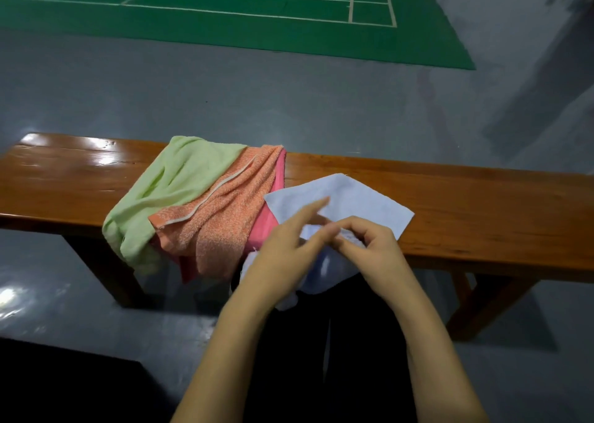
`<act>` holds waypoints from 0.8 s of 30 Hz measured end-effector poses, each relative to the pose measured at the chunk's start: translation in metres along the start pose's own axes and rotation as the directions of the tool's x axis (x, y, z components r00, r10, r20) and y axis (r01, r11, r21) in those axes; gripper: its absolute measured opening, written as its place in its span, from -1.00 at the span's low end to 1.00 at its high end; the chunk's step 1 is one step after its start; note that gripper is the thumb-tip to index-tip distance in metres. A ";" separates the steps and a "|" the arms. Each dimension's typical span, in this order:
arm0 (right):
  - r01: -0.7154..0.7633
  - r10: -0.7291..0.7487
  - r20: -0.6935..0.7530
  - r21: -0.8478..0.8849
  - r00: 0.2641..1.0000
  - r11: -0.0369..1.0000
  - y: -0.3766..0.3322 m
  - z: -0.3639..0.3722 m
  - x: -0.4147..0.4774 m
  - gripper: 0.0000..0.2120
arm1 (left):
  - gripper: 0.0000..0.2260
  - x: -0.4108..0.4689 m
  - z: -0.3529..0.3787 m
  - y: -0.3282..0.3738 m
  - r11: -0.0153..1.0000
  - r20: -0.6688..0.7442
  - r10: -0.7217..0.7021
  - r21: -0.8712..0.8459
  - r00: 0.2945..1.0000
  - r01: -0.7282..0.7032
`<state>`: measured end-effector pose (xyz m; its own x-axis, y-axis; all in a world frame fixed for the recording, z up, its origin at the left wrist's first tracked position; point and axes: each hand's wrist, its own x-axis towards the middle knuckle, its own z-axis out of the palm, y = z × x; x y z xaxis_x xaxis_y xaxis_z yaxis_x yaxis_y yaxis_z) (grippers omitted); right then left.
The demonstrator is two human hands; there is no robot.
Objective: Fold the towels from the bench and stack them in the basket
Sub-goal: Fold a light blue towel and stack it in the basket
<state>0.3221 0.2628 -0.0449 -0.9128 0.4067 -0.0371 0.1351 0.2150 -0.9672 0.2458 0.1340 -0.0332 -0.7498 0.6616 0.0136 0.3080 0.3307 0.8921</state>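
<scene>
A pale blue towel [353,197] lies on the wooden bench [482,210], its near part hanging over the front edge. My right hand [373,246] pinches a fold of it at the bench's edge. My left hand [286,252] rests on the same towel, fingers stretched out and meeting the right hand's fingers. To the left lies a heap of towels: a light green one [173,185], an orange speckled one [221,217] over it, and a pink one [266,226] underneath. No basket is in view.
Grey floor surrounds the bench, with a green court mat [257,11] beyond it. The bench's left part [64,172] is bare wood. My dark trousers [321,342] fill the space below the hands.
</scene>
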 end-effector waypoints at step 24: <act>0.156 -0.156 -0.029 0.011 0.987 0.988 0.001 -0.013 0.006 -0.85 | -0.79 0.007 0.007 -0.007 0.999 0.073 0.034 -0.018 0.997 -0.033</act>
<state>0.3219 0.2768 -0.0430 -0.9112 0.3938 0.1212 -0.0132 0.2662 -0.9638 0.2423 0.1410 -0.0420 -0.6944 0.7195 0.0111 0.3220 0.2968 0.8990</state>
